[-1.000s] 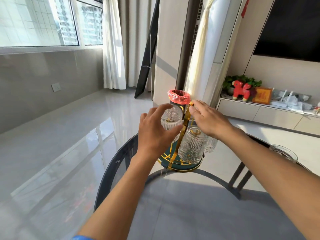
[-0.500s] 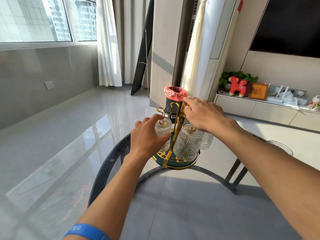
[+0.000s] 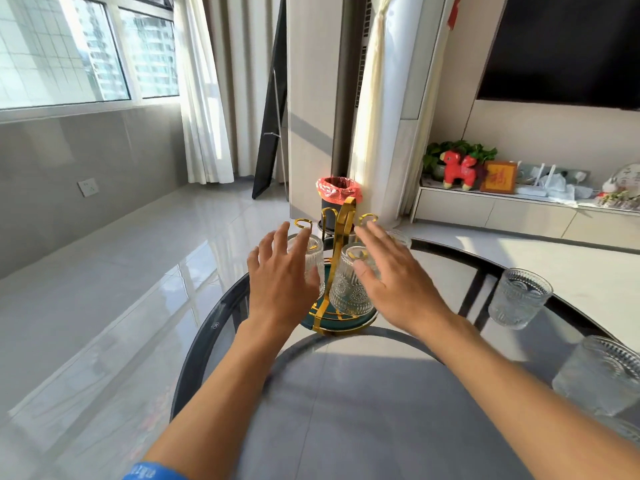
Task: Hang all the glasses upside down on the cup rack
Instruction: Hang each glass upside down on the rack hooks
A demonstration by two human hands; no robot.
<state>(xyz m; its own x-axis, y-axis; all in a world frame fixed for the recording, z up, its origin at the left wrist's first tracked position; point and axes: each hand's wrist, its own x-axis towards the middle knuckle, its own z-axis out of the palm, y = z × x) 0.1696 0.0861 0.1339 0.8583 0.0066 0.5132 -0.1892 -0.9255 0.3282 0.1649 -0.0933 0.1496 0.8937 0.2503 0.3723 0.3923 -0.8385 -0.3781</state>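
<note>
A gold cup rack (image 3: 341,233) with a dark green round base stands near the far edge of the glass table (image 3: 346,393). Ribbed clear glasses hang upside down on it: one on the left arm (image 3: 313,261), one at the front (image 3: 349,289), and one behind my right hand, mostly hidden. My left hand (image 3: 280,282) hovers open just in front of the left glass, fingers spread. My right hand (image 3: 391,282) is open beside the front glass, holding nothing. Two more glasses stand upright on the table at the right, one further back (image 3: 519,297) and one near the right edge (image 3: 599,375).
A dark bin with a pink bag (image 3: 337,202) stands on the floor behind the rack. A low cabinet (image 3: 502,213) with a red toy and a plant runs along the right wall. Shiny grey floor lies to the left of the table's rim.
My left hand has let go of the left glass, which now hangs on the rack. My right hand has come off the rack's top. Both hands drew back, open.
</note>
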